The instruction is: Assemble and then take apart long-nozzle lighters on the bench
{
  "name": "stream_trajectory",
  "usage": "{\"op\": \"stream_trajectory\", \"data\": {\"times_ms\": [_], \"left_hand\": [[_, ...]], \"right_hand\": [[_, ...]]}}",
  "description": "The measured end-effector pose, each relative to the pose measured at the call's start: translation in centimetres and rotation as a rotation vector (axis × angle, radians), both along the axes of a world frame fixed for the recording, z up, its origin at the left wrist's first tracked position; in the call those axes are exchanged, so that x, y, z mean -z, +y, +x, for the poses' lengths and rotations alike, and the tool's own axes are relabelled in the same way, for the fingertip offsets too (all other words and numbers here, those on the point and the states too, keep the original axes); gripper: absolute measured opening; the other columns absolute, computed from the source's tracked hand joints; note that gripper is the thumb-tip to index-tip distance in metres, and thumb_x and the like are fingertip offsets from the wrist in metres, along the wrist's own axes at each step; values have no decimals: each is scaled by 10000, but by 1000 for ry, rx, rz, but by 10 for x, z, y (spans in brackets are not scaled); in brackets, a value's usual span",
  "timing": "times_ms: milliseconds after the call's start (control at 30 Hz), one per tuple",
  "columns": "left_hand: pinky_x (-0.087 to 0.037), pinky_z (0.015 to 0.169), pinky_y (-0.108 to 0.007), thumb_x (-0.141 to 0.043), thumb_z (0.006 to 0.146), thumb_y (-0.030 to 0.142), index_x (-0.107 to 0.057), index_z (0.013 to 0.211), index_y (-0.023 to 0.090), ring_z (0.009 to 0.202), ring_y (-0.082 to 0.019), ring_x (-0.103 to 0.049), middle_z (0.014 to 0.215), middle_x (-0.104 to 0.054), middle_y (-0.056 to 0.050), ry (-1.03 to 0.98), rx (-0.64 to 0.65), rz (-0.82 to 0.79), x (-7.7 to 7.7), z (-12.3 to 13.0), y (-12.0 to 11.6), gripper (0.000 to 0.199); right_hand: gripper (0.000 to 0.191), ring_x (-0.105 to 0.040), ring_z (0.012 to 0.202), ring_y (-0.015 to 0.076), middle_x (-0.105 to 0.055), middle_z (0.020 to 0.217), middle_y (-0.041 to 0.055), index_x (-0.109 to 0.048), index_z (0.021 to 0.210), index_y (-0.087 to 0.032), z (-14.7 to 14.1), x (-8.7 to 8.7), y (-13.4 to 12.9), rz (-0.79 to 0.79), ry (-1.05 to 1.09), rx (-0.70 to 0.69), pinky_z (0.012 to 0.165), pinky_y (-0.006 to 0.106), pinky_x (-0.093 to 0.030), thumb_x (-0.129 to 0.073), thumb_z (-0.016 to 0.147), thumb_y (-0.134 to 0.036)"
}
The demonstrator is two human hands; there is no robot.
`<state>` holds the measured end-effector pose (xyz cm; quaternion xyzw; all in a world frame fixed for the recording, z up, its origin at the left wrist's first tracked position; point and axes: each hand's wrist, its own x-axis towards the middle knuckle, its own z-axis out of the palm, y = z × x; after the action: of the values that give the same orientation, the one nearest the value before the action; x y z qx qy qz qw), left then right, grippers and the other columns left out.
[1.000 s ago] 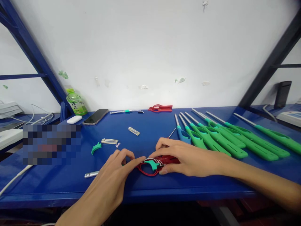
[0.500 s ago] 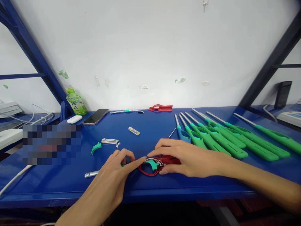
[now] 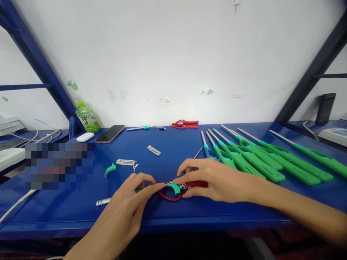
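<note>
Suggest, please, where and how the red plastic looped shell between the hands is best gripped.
I'd probably pinch the red plastic looped shell across its broader handle, from the right: its left part is a thin, open ring framing the curved green plastic trigger.

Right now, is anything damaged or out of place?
White wires lie exposed in the red casing. Ragged patches mark the white wall, as if something peeled off. One blue lighter stands out beside green lighters.

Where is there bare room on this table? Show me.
Free: the middle, between the rear clear case, the rod and the back red shell; front left, between the white cable and the metal tube. Crowded: the right, where lighters lie side by side, and front middle, where the right hand holds another red shell.
</note>
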<state>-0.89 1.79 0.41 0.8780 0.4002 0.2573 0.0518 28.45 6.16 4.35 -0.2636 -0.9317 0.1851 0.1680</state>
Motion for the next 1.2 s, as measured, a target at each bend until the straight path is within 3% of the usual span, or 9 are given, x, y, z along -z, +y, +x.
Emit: {"op": "stream_trajectory", "data": {"times_ms": [367, 567, 967, 1200], "left_hand": [[-554, 877, -289, -403, 1061, 100, -709, 1332, 348, 946, -158, -653, 1178, -658, -40, -11, 21, 60, -1, 0, 1, 478], [-556, 898, -291, -391, 1069, 105, -699, 1348, 352, 989, -164, -660, 1186, -663, -44, 2, 19, 46, 0, 0, 1, 483], [-556, 877, -289, -395, 1060, 104, -708, 1333, 372, 972, -164, -660, 1179, -669, -31, -3, 10, 37, 0, 0, 2, 494], [-546, 894, -290, -396, 1084, 126, -679, 1366, 367, 1018, -174, -634, 1203, -654, -33, -9, 7, 0, 1, 0, 2, 466]], "right_hand": [[238, -733, 973, 192, -737, 1255, 58, -802, 1202, -242, 0, 4, 2, 71, 28, -17, 893, 317, -559, -673, 1036, -353], [221, -739, 982, 196, -749, 1239, 60, -810, 1169, -227, 0, 3, 1, 70, 29, -10, 901, 318, -564, -679, 1032, -343], [258, -750, 1024, 217, -731, 1320, 80, -801, 1213, -249, 2, 3, 1, 176, -20, -13, 936, 364, -550, -640, 1055, -376], [304, -719, 1069, 209, -723, 1301, 57, -754, 1216, -252, 2, 1, 1, 160, -21, 32, 947, 357, -512, -649, 1039, -476]]}}
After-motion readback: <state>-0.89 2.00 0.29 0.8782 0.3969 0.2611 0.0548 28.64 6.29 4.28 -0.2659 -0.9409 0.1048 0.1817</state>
